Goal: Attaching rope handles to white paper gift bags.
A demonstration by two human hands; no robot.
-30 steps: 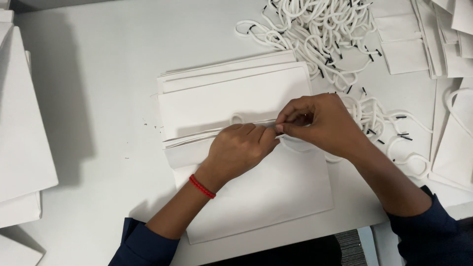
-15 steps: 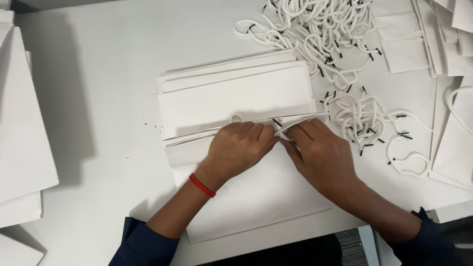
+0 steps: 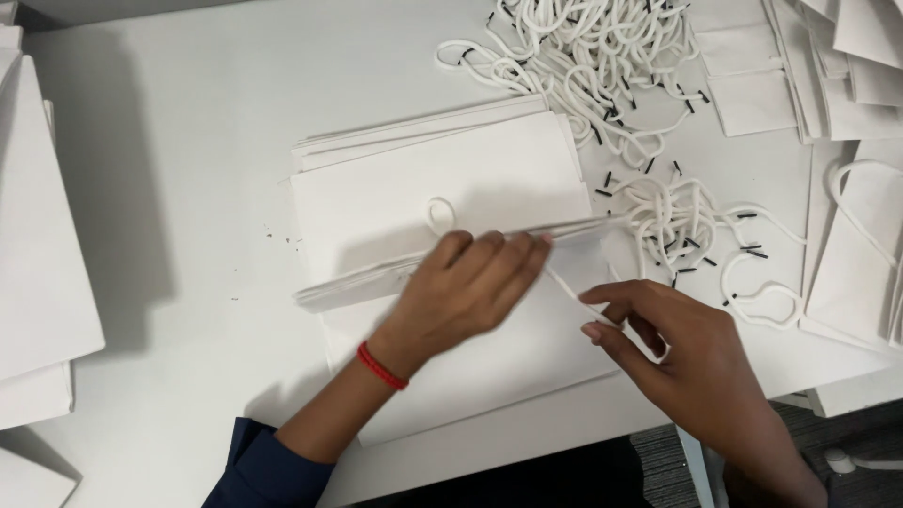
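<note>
1. We had a flat white paper bag [image 3: 489, 367] lying at the near middle of the white table [image 3: 188, 141], its folded top edge running across under our left hand.
2. A white cord handle [image 3: 564, 285] ran along that top edge: one small loop [image 3: 440, 214] of it stood up just beyond our left fingertips, and a taut stretch slanted down to our right hand.
3. Our left hand [image 3: 466, 287] lay palm down on the bag's top fold, fingers stretched flat and close together, pressing on the paper and gripping nothing.
4. Our right hand [image 3: 677, 353] sat just right of the bag's near corner, thumb and forefinger pinched on the end of the cord, the other fingers loosely curled.
5. A red thread band [image 3: 381, 366] circled our left wrist, and a dark blue sleeve [image 3: 268, 470] covered the forearm below it.
6. Directly behind the bag we were working on lay a stack of the same flat white bags [image 3: 442, 179], touching it along the fold.
7. Beyond and to the right sprawled a tangled pile of white cords with black tips [image 3: 593, 66], some strands trailing down close to our right hand.
8. More white bags lay at the far right [image 3: 847, 75], and another pile filled the left edge [image 3: 38, 263], well apart from our hands.
</note>
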